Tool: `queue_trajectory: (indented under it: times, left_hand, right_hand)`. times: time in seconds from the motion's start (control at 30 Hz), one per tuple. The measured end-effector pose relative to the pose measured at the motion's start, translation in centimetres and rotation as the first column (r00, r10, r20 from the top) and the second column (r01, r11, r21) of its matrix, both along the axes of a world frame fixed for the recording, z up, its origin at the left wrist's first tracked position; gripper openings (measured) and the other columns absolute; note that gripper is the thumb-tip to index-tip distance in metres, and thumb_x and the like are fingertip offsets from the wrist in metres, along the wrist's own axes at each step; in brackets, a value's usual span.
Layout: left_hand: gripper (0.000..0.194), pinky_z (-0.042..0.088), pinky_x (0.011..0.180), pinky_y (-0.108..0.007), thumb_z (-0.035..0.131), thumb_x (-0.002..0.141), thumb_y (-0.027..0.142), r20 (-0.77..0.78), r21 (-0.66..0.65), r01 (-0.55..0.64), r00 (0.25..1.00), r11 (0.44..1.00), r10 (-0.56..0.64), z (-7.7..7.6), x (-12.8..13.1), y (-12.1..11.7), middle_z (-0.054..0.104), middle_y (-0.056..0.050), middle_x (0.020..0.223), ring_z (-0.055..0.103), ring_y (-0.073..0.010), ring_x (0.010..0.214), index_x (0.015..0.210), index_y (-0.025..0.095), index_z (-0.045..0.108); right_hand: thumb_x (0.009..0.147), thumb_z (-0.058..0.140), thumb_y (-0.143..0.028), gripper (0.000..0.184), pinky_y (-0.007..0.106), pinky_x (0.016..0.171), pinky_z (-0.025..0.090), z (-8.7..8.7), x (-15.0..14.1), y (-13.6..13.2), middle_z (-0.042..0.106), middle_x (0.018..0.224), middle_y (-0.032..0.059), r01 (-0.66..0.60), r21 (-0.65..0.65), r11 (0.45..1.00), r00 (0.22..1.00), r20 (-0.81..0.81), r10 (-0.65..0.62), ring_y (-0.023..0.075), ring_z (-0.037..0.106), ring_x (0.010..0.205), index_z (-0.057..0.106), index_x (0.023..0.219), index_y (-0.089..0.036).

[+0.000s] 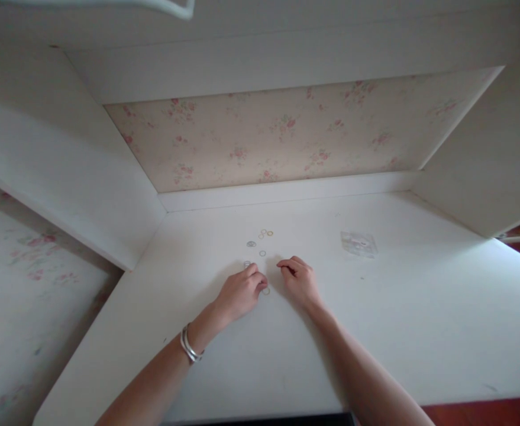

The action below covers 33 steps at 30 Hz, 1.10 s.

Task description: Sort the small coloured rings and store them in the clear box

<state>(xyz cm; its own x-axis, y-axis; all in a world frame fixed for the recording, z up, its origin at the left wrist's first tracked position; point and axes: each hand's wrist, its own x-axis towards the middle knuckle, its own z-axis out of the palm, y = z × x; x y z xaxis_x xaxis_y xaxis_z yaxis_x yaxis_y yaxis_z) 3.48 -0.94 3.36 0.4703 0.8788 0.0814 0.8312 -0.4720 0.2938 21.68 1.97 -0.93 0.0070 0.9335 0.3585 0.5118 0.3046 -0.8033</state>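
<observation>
My left hand (242,290), a silver bangle (190,344) on its wrist, rests low over the white desktop with thumb and fingers pinched together. At its fingertips is a thin gold-coloured ring (266,291), its upper edge partly covered by them. Just beyond the knuckles a silver ring (247,264) lies partly hidden. My right hand (299,281) is to the right, its fingers curled into a pinch; anything between them is too small to make out. Ahead of both hands lie a single ring (262,253), a darker silver ring (251,244) and a small cluster of gold-coloured rings (269,233).
A clear plastic bag (359,244) with something small inside lies on the desktop (401,331) to the right. White side panels (64,148) and a floral back wall (286,136) enclose the desk. A white shelf (260,65) overhangs it. Something black (286,420) shows at the front edge.
</observation>
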Motion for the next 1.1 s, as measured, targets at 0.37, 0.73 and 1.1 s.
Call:
queue_trajectory:
  times: [0.37,0.73,1.1]
  left_hand:
    - [0.028,0.043,0.064,-0.025,0.038,0.094,0.026,-0.135,-0.017,0.040,0.990,0.999,-0.042,-0.4,0.2,-1.2,0.057,-0.002,0.086,0.059,-0.0150,0.077,0.093,0.025,0.066]
    - [0.031,0.044,0.064,-0.027,0.035,0.095,0.029,-0.187,0.019,0.001,0.982,1.000,0.003,-0.5,0.8,-1.1,0.057,-0.004,0.089,0.059,-0.0159,0.078,0.092,0.023,0.065]
    - [0.027,0.048,0.077,-0.026,0.038,0.094,0.029,0.022,0.060,-0.119,0.993,0.991,0.118,0.5,-0.7,-1.5,0.059,-0.004,0.097,0.061,-0.0149,0.084,0.105,0.026,0.063]
  right_hand:
    - [0.078,0.046,-0.014,0.026,0.025,0.067,0.043,-0.1,0.1,-0.2,0.062,0.075,0.0016,0.000,0.011,1.000,1.000,0.007,0.000,0.0134,0.058,0.069,0.071,0.078,-0.021]
    - [0.079,0.046,-0.015,0.025,0.025,0.067,0.043,-0.2,0.1,-0.1,0.062,0.076,0.0017,-0.016,0.003,1.000,1.000,0.018,0.016,0.0135,0.058,0.069,0.071,0.079,-0.021]
    - [0.079,0.045,-0.016,0.026,0.024,0.062,0.041,-0.1,0.1,-0.2,0.061,0.074,0.0018,-0.021,0.003,1.000,0.999,0.034,0.021,0.0127,0.056,0.065,0.071,0.079,-0.021]
